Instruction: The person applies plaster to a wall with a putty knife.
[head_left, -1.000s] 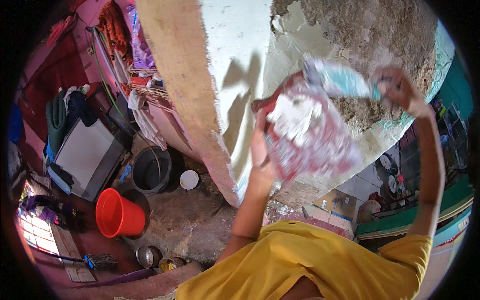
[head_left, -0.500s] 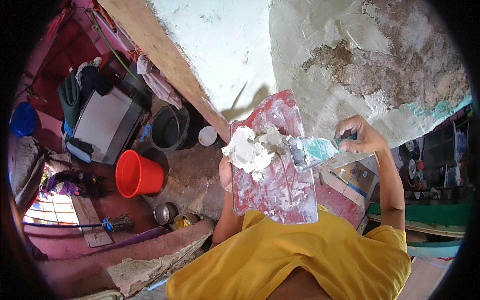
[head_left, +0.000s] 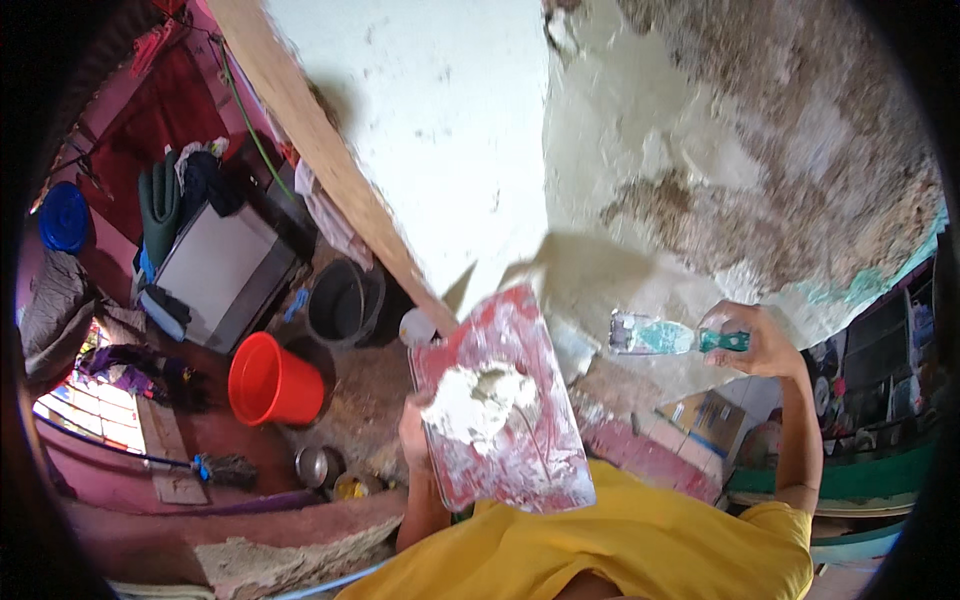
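Observation:
My left hand (head_left: 413,432) is closed on the left edge of a red plasterer's board (head_left: 560,470), its fingers partly hidden beneath. The board is smeared with white, and a mound of white putty (head_left: 480,403) sits on its left half. To the right, my right hand (head_left: 760,342) is wrapped around the green handle of a putty knife (head_left: 655,336). Its blade points left, smeared with white, apart from the board and in front of the wall (head_left: 640,240). That wall is part smooth grey-white coating, part rough bare brown patches.
A white wall face (head_left: 430,120) with a wooden edge (head_left: 320,140) rises ahead. On the floor at left stand a red bucket (head_left: 275,378), a black bucket (head_left: 346,303) and a metal pot (head_left: 319,467). A cardboard box (head_left: 704,421) lies at right, near cluttered shelves (head_left: 880,350).
The putty knife has left the putty on the board and moved right, toward the wall. The board sits lower and further left in view, and the mound of putty looks smaller.

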